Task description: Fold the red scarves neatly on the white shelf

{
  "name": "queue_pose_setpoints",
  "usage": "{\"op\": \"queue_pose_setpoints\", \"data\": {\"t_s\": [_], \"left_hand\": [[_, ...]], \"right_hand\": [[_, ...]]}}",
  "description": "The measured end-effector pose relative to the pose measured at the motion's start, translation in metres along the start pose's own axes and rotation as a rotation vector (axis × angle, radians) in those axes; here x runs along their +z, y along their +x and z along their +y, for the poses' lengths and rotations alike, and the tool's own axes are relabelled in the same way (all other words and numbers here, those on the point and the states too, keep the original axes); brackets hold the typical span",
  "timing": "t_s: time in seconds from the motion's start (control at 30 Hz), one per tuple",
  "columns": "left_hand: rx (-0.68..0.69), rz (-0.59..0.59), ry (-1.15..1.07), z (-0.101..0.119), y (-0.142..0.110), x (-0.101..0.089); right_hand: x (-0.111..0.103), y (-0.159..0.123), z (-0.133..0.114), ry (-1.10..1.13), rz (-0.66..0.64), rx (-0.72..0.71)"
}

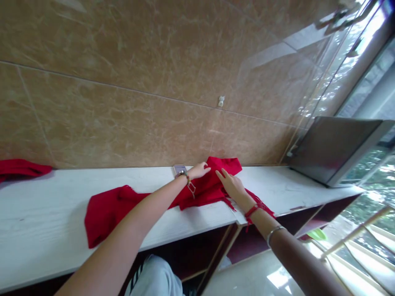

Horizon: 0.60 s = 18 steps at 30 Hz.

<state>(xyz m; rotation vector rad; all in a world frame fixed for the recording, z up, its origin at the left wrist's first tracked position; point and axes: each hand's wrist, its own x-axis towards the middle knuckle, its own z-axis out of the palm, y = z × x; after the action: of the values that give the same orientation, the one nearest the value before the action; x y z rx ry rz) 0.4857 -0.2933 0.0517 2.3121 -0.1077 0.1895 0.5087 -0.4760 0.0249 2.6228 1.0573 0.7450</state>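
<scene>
A red scarf (197, 196) with fringed ends lies bunched along the white counter, part of its fringe hanging over the front edge. My left hand (199, 170) is at its back edge, fingers curled in on the cloth; the exact grip is small in view. Just to the right, my right hand (233, 187) rests on the scarf with its fingers stretched out and apart. A phone-like flat object (179, 169) lies behind my left wrist, partly covered by it.
Another folded red cloth (23, 169) lies at the far left of the white counter (40, 218). A tiled wall (123, 123) runs behind. At the right end stands a grey box-shaped appliance (336, 150). Open shelves (256, 242) are below, and a metal rack (354, 234) stands at lower right.
</scene>
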Motion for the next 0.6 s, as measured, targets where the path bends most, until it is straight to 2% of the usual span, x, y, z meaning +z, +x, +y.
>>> {"op": "queue_pose_setpoints", "data": {"t_s": [0.1,0.13,0.2,0.3,0.43,0.53,0.6], "left_hand": [[-0.021,-0.068,0.123,-0.019,-0.022,0.038],[-0.02,-0.091,0.182,-0.029,-0.034,0.044],[0.012,-0.137,0.446,-0.046,-0.057,0.046],[-0.021,-0.123,0.583,-0.064,-0.083,0.034],[-0.02,-0.113,0.633,-0.07,-0.093,0.02],[0.0,-0.108,0.715,-0.07,-0.095,0.022],[-0.008,-0.061,0.763,-0.071,-0.096,0.027]], "right_hand": [[0.052,-0.021,0.005,0.045,-0.127,0.012],[0.063,-0.025,0.004,0.069,-0.128,0.014],[0.075,-0.027,0.002,0.119,-0.09,0.012],[0.075,-0.021,0.007,0.19,-0.032,-0.027],[0.064,-0.012,0.021,0.244,0.046,-0.053],[0.066,-0.015,0.029,0.249,0.118,-0.034],[0.073,-0.022,0.031,0.224,0.119,-0.033]]}}
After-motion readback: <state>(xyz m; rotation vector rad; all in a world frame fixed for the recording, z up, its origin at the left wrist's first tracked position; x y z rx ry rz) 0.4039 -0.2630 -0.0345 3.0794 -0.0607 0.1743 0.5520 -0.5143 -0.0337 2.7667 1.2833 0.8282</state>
